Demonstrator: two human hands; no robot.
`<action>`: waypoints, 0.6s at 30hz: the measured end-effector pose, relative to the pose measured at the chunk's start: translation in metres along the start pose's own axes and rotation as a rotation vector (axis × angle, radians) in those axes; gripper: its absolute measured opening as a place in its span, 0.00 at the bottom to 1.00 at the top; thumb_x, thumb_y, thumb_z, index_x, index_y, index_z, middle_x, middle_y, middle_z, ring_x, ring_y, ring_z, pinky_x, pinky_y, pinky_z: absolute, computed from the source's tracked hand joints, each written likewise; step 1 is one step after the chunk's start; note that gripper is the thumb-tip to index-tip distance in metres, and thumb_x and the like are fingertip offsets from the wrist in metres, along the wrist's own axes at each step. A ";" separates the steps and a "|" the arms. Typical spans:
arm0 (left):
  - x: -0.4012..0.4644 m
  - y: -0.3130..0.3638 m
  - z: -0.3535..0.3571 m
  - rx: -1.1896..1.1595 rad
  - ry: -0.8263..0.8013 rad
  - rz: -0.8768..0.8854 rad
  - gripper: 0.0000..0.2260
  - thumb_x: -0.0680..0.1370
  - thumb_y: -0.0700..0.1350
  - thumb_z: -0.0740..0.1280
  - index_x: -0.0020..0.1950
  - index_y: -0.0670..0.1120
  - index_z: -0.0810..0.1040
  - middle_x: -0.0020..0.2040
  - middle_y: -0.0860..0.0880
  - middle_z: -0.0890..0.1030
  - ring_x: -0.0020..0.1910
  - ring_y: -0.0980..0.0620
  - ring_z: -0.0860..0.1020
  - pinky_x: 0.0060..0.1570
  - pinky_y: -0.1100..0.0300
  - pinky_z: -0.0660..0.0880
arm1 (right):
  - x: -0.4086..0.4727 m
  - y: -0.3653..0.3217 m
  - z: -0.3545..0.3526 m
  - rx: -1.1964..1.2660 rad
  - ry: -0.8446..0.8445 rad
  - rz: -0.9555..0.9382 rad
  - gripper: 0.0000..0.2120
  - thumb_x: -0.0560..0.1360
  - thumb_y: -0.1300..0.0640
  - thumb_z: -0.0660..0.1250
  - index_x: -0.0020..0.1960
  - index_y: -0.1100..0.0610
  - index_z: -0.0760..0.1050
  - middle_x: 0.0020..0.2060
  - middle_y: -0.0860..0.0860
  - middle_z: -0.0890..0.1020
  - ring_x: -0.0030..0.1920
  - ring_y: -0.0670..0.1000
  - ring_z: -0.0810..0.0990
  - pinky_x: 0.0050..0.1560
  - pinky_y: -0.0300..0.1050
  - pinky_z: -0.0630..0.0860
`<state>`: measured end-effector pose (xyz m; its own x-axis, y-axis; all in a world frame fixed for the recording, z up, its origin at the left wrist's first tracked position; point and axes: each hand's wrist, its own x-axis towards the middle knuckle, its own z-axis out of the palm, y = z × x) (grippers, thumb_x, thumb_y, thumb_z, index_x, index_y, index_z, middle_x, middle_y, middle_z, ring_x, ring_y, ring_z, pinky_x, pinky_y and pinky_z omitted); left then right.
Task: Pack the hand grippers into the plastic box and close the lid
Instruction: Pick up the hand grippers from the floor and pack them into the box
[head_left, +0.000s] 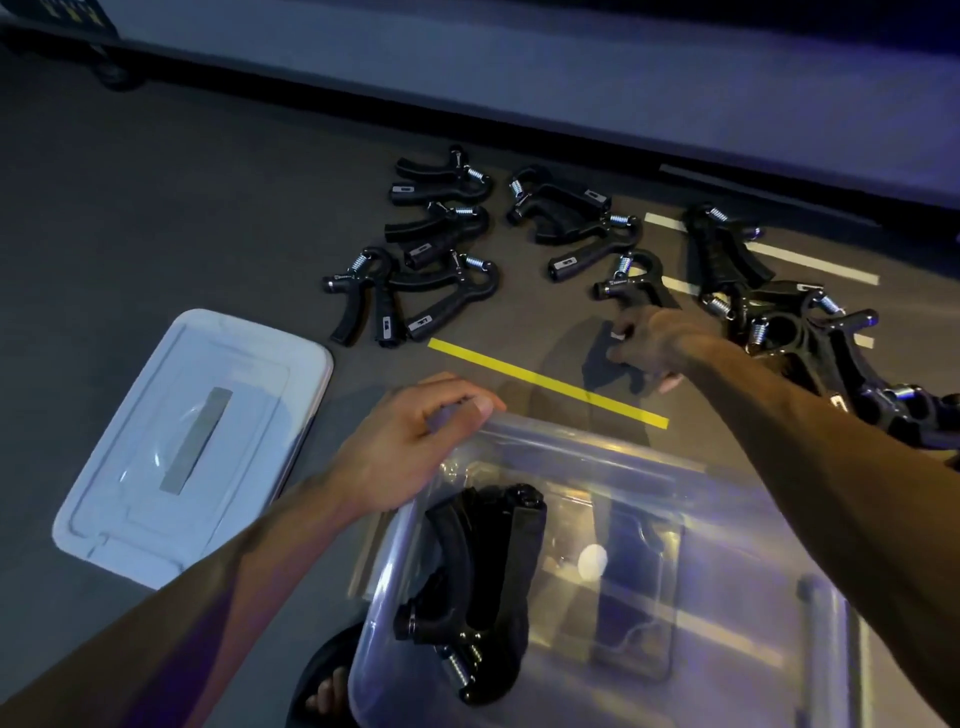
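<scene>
A clear plastic box (649, 587) sits on the dark floor (156, 208) at about 6 o'clock, close to the person. Its lid (192, 447) is off and lies flat on the floor at 9 o'clock, just beside the box. Inside the box, on its left side, lie black hand grippers (478, 587) with a shiny spring showing at the bottom. The left hand (410, 441) rests on the far left corner of the box, with its fingers curled over the rim, holding it. The right hand (649, 345) reaches out toward 1 o'clock, past a yellow tape line (545, 382) on the floor. Its fingers are bent around the handle of one black gripper (631, 283) that lies on the floor, but the hand is blurry, so how tight the hold is cannot be told. More grippers wait on the floor: a bunch (415, 249) at 11 o'clock, a few (571, 218) at 12 o'clock, and a heap (779, 317) at 2 o'clock that touch and lie over each other. White tape lines (810, 260) run under the heap. A foot in a sandal (324, 686) peeks out at 7 o'clock, beside the box's near left corner.
</scene>
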<state>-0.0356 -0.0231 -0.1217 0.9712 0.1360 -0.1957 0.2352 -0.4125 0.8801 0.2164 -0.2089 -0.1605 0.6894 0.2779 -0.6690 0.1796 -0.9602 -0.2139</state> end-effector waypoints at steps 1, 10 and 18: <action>0.001 0.000 0.000 -0.003 -0.001 -0.001 0.16 0.81 0.58 0.60 0.56 0.53 0.84 0.53 0.55 0.83 0.59 0.52 0.80 0.61 0.54 0.73 | 0.005 0.002 0.004 0.050 0.002 0.014 0.12 0.76 0.56 0.68 0.59 0.53 0.75 0.32 0.53 0.84 0.27 0.53 0.83 0.30 0.46 0.82; -0.002 0.006 0.000 0.054 0.032 0.000 0.13 0.82 0.56 0.61 0.55 0.53 0.84 0.52 0.56 0.83 0.57 0.54 0.80 0.59 0.56 0.74 | -0.024 0.015 -0.009 0.090 0.460 -0.371 0.06 0.74 0.51 0.68 0.50 0.49 0.76 0.44 0.52 0.83 0.45 0.57 0.81 0.44 0.48 0.77; -0.018 0.023 0.002 0.076 0.189 0.043 0.08 0.80 0.52 0.65 0.54 0.55 0.83 0.53 0.57 0.83 0.55 0.58 0.80 0.57 0.60 0.74 | -0.136 0.014 -0.043 0.296 0.706 -0.605 0.12 0.80 0.46 0.62 0.55 0.53 0.76 0.40 0.51 0.82 0.42 0.55 0.80 0.44 0.55 0.77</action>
<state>-0.0473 -0.0366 -0.0986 0.9575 0.2803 -0.0677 0.2027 -0.4873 0.8494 0.1555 -0.2617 -0.0418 0.8178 0.5491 0.1724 0.5247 -0.5883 -0.6153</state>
